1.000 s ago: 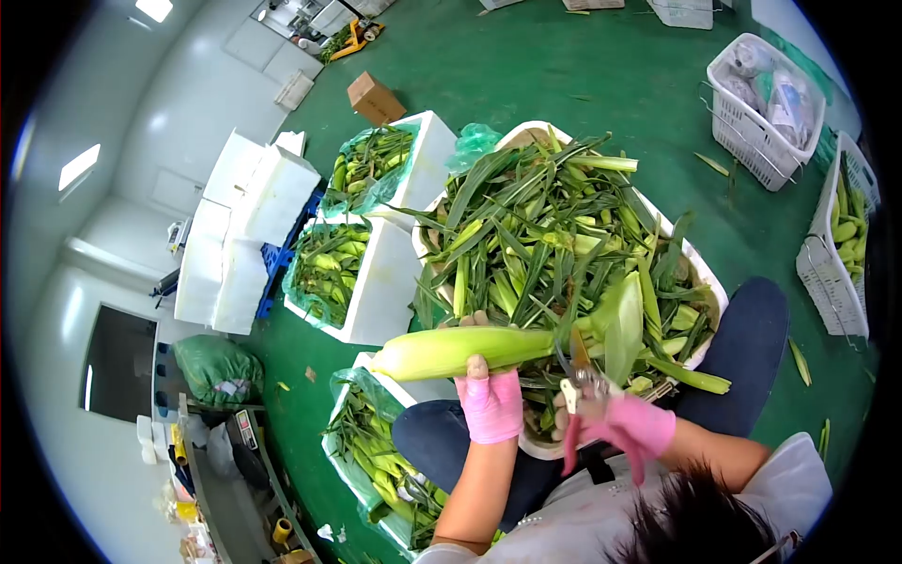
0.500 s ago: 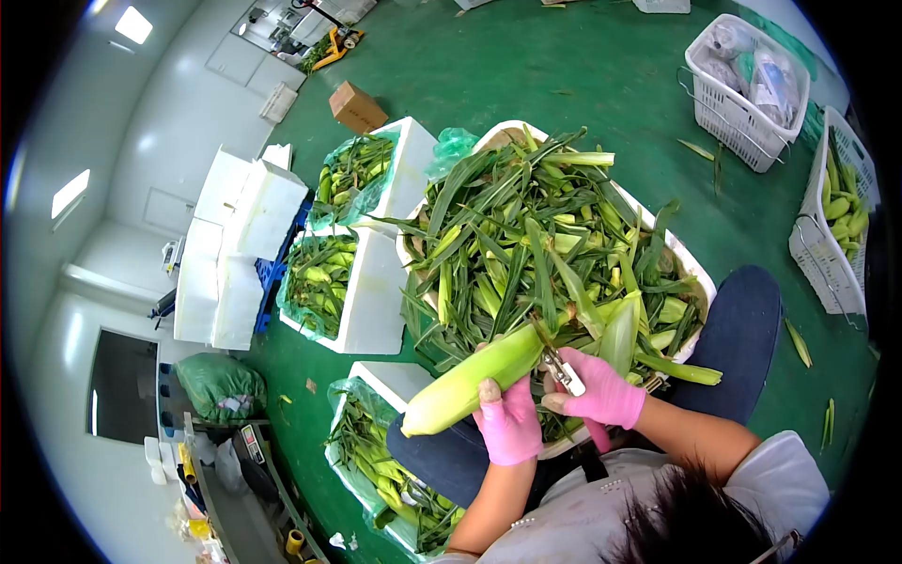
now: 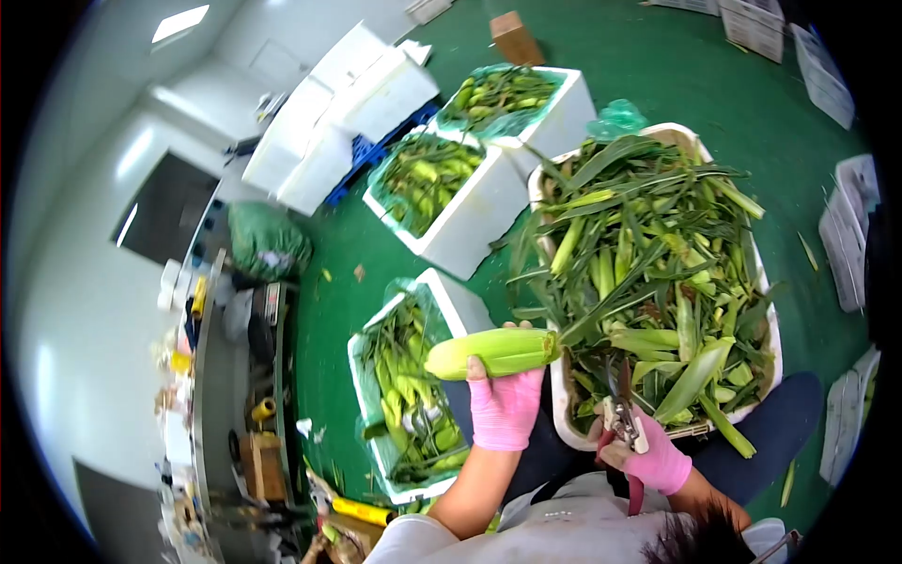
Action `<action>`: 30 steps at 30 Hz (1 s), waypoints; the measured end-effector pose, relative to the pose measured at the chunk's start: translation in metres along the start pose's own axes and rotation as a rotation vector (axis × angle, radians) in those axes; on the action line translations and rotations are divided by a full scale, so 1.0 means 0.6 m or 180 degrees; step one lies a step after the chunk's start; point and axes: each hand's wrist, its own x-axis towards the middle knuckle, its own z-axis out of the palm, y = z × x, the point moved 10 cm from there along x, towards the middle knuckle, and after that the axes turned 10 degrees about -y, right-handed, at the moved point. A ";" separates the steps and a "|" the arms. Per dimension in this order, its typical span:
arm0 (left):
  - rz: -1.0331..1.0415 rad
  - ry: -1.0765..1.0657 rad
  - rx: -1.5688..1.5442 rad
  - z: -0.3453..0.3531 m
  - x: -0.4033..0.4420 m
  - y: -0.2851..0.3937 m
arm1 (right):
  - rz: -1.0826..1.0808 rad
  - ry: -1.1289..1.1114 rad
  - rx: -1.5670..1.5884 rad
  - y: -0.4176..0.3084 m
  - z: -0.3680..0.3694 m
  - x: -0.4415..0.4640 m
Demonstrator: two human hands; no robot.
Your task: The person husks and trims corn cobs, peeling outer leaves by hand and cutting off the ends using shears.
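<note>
Corn ear (image 3: 496,353), just one, is clamped in left fingers (image 3: 477,368); right fingers (image 3: 616,457) clasp one pruner (image 3: 622,417).

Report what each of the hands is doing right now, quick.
Left hand: closed around an ear of corn.
Right hand: closed, holding red-handled shears.

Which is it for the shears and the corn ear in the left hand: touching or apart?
Apart. The head view shows the white tub's rim and some leaves between the corn ear and the shears.
</note>
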 end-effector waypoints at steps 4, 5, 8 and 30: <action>0.0060 0.0000 0.0712 0.009 -0.046 0.021 | 0.0100 -0.0662 -0.0067 0.009 0.052 0.062; -0.0079 0.0002 0.0860 0.012 -0.057 0.009 | -0.0070 -0.0558 -0.0059 0.006 0.050 0.069; -0.0355 0.0001 0.0641 0.009 -0.069 -0.030 | 0.0258 0.0110 -0.0056 -0.053 0.034 0.047; 0.2815 0.3818 0.0741 -0.639 -0.776 0.483 | 0.1668 -0.0650 0.0542 0.195 0.076 -0.013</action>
